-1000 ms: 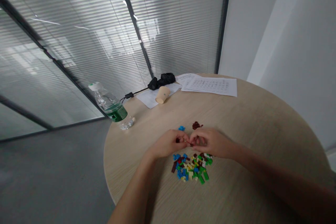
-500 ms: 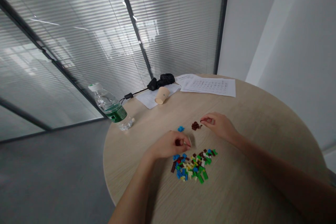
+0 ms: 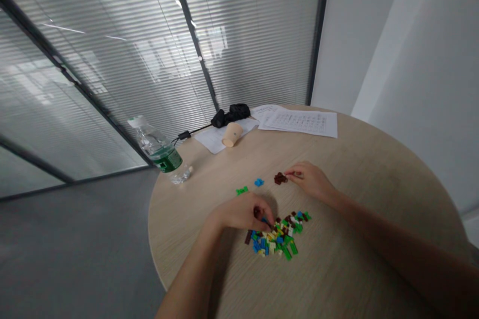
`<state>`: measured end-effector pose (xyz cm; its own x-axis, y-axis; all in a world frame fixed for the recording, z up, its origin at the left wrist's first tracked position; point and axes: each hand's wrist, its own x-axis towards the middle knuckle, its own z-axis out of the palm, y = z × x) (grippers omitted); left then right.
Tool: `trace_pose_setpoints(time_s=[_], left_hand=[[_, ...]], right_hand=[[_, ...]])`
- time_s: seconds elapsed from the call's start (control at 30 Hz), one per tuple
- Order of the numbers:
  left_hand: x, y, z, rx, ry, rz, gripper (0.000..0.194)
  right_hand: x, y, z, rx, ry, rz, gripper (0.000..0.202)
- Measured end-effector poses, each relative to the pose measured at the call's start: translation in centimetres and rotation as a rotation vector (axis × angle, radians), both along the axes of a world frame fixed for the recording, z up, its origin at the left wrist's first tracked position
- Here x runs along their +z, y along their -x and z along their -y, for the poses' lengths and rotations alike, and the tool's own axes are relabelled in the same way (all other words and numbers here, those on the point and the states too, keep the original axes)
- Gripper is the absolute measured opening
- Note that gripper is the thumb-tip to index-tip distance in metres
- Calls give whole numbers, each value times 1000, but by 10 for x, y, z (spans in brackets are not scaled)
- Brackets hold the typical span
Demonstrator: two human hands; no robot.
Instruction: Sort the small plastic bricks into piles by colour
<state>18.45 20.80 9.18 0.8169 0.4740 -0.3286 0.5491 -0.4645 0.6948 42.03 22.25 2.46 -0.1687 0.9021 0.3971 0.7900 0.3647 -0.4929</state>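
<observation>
Head view: round light wood-grain tabletop (image 3: pixel 329 279) fills bottom centre to right of frame, grain visible; grey floor (image 3: pixel 75 244) at lower left. Mixed brick pile (image 3: pixel 277 244) on the tabletop, just below frame centre: blue, green, brown, yellow, cream, white, some red. Left hand (image 3: pixel 243 212) over the pile's upper-left edge, fingers curled, thumb and fingertips close together at the bricks; can't tell if a piece is gripped. Right hand (image 3: pixel 312 179) right of centre, thumb and index nearly meeting at the right edge of a small brown cluster (image 3: pixel 280 178); hold, if any, can't tell. Blue cluster (image 3: pixel 259 182) left of the brown, green pieces (image 3: pixel 242 190) left of that, just above left hand.

Farther, left of centre: clear plastic bottle (image 3: pixel 148 140), pale cap, slanted in frame; green label (image 3: pixel 170 159), lettering too small to read. Beige cup (image 3: pixel 232 134) on its side on a white sheet (image 3: pixel 210 140), upper centre. Black bundle (image 3: pixel 238 111) with black cable (image 3: pixel 184 135) behind. Printed papers (image 3: pixel 307 123) to the right, rows of marks, unreadable.

Back: blinds (image 3: pixel 262 35) behind dark-framed glass, upper left to centre, bright reflections; plain pale wall (image 3: pixel 430 60), upper right.
</observation>
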Motion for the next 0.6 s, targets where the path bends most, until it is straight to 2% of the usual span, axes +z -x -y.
trace_pose_setpoints(time_s=[0.17,0.33,0.6], left_hand=[[-1,-1,0,-19,40,-6,18],[-1,-1,0,-26,-4,-15,15],[5,-1,3,-61,-13,-17,16]], right_hand=[[-1,0,0,-42,8,-1,19],[4,3,5,-95,1,-18,21],[14,8,11,-73,-53,-26,17]])
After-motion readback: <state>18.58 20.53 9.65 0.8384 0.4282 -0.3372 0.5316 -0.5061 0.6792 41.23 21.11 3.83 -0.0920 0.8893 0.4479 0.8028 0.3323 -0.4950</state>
